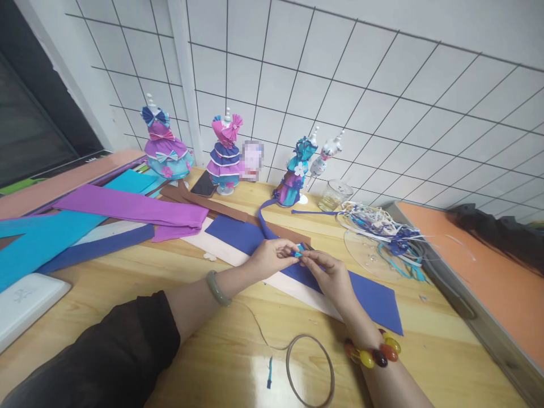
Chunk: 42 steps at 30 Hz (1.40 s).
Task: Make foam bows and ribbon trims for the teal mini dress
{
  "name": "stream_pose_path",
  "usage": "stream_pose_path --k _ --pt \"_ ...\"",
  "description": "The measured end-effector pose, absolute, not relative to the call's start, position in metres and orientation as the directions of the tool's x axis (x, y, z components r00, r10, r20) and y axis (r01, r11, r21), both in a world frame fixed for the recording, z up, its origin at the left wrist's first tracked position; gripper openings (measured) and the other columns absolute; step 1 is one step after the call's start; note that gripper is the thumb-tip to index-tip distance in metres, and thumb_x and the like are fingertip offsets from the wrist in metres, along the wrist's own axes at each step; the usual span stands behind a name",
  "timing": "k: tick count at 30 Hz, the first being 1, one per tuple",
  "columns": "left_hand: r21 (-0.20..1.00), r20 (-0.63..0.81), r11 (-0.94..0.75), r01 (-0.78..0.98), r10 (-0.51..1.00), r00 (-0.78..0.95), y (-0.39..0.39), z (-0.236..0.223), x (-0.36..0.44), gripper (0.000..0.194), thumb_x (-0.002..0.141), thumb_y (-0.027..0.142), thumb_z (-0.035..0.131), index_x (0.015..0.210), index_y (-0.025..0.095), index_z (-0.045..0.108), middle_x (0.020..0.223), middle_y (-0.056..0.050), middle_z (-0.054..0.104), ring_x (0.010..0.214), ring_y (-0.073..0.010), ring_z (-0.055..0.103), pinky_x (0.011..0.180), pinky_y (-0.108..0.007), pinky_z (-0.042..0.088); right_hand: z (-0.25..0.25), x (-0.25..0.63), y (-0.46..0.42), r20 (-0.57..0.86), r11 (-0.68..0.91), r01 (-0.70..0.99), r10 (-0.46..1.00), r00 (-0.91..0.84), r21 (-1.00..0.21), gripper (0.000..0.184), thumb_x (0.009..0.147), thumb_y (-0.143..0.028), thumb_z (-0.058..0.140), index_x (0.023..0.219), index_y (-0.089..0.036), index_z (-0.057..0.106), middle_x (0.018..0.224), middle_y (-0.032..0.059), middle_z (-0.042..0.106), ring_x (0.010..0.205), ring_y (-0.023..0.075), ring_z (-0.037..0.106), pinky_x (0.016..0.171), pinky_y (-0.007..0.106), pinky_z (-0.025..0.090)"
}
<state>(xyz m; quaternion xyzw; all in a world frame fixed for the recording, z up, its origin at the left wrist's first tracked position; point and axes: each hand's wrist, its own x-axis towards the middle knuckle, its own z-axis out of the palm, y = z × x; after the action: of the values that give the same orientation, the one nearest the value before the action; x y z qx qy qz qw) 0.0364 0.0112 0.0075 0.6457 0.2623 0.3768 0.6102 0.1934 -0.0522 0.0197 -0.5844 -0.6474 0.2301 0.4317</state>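
My left hand (276,253) and my right hand (329,275) meet over the middle of the table, fingertips pinched together. Between them is a small blue-and-teal folded fabric piece (299,250), partly covered by the fingers. Under the hands lies a dark blue fabric strip (374,300), with a pale pink strip (293,287) along its near side. A narrow blue ribbon (264,218) curves on the table just beyond. Closer to me are a thin brown cord ring (310,335) and a small teal scrap (269,374).
Small dress forms in ruffled dresses (168,150) (227,153) (297,170) and a bare one (329,150) stand along the tiled wall. A glass cup (335,195) and a heap of ribbon scraps (391,232) are at right. Purple fabric (136,207) and a white device (29,306) lie left.
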Motion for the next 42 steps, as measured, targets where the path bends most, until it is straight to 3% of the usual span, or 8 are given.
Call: stream_pose_path --k 6,15,27,34,42 --pt "0.988 0.156 -0.132 -0.084 0.814 0.56 0.01 0.01 0.036 0.019 0.067 0.026 0.063 0.079 0.012 0.063 0.073 -0.004 0.065 0.066 -0.0115 0.058 0.063 -0.022 0.045 0.02 0.193 -0.053 0.261 0.192 0.542 0.964 0.053 -0.818 0.02 0.077 -0.033 0.054 0.088 -0.022 0.067 0.087 0.0049 0.068 0.081 0.0201 0.061 0.073 0.033 0.048" --pt "0.987 0.161 -0.138 -0.083 0.825 0.542 0.009 0.011 0.036 0.019 0.066 0.027 0.063 0.078 0.012 0.064 0.075 -0.004 0.065 0.067 -0.0117 0.058 0.063 -0.022 0.044 0.015 0.196 -0.051 0.151 0.107 0.372 0.984 0.09 -0.922 0.028 0.071 -0.034 0.061 0.095 -0.018 0.063 0.084 0.0054 0.067 0.076 0.0191 0.061 0.069 0.032 0.049" --pt "0.987 0.157 -0.108 -0.122 0.821 0.549 0.01 0.01 0.036 0.025 0.063 0.032 0.066 0.076 0.011 0.064 0.073 -0.006 0.065 0.067 -0.0121 0.059 0.065 -0.023 0.046 0.023 0.196 -0.053 0.217 0.156 0.422 0.971 0.101 -0.893 0.016 0.071 -0.032 0.062 0.08 -0.022 0.069 0.086 0.0049 0.068 0.079 0.0191 0.061 0.073 0.033 0.048" --pt "0.978 0.142 -0.033 -0.207 0.827 0.544 0.011 0.007 0.037 0.027 0.059 0.032 0.069 0.074 0.01 0.063 0.075 -0.007 0.066 0.07 -0.0133 0.061 0.07 -0.026 0.047 0.025 0.195 -0.051 0.102 0.039 0.276 0.971 0.218 -0.96 0.017 0.061 -0.032 0.07 0.073 -0.02 0.069 0.079 0.0034 0.068 0.072 0.0166 0.061 0.068 0.03 0.048" --pt "0.982 0.145 -0.055 -0.181 0.831 0.537 0.012 0.009 0.037 0.027 0.057 0.033 0.07 0.069 0.01 0.063 0.072 -0.006 0.065 0.067 -0.0131 0.06 0.065 -0.025 0.047 0.029 0.192 -0.051 0.055 0.004 0.203 0.968 0.245 -0.979 0.017 0.057 -0.03 0.073 0.069 -0.02 0.069 0.074 0.0034 0.068 0.066 0.0148 0.06 0.064 0.028 0.048"
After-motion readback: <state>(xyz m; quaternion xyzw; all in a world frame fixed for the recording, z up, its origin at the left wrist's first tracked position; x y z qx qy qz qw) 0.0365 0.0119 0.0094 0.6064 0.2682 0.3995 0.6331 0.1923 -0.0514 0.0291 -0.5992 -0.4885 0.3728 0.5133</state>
